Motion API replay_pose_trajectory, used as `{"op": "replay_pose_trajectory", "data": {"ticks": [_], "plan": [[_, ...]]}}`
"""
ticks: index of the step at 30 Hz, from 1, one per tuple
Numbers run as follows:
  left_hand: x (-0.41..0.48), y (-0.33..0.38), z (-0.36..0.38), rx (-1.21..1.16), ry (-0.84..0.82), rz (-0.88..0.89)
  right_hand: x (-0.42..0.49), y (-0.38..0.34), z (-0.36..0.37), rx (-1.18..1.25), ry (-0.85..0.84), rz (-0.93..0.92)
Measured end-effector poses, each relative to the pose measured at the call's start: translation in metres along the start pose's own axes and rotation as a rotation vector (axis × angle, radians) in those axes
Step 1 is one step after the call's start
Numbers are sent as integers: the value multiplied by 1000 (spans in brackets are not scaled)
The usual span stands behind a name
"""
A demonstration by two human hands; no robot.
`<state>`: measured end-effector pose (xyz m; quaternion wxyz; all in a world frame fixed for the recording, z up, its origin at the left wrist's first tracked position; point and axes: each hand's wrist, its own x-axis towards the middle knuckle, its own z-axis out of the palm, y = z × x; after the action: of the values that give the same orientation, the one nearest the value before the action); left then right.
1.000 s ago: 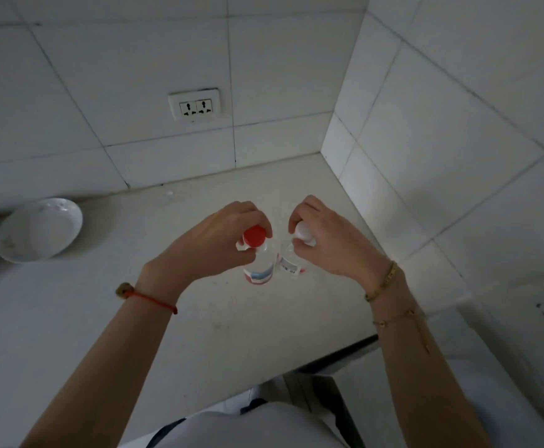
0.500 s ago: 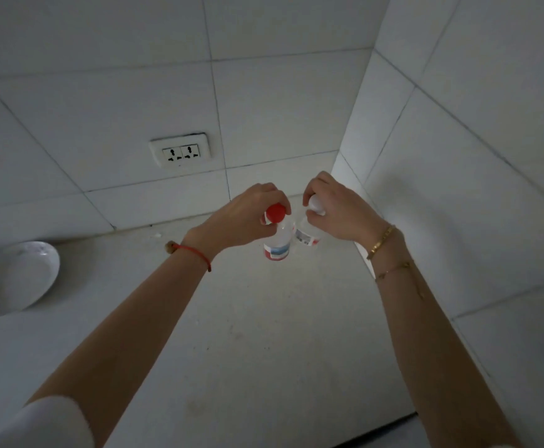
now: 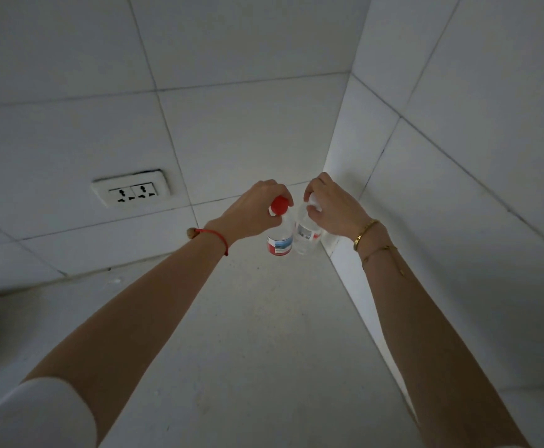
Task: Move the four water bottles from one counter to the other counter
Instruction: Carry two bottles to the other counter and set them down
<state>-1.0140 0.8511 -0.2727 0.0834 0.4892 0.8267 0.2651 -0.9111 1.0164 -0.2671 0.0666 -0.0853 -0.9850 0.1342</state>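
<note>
1. Gripping by the caps: left hand (image 3: 251, 210) pinches the red-capped bottle (image 3: 279, 236), right hand (image 3: 332, 208) the white-capped bottle (image 3: 306, 231).
2. Both bottles centre frame, touching, at the counter (image 3: 264, 334) corner.
3. Two bottles in transit or being placed; the other two not visible.

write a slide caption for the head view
Left hand and right hand hold two water bottles by their caps near the counter corner.
</note>
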Motion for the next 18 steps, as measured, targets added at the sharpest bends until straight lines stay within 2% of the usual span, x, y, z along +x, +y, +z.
{"op": "replay_pose_trajectory", "data": {"ticks": [18], "plan": [[67,-19,30,59,53,-87,69,46,30,-58,-35,16]]}}
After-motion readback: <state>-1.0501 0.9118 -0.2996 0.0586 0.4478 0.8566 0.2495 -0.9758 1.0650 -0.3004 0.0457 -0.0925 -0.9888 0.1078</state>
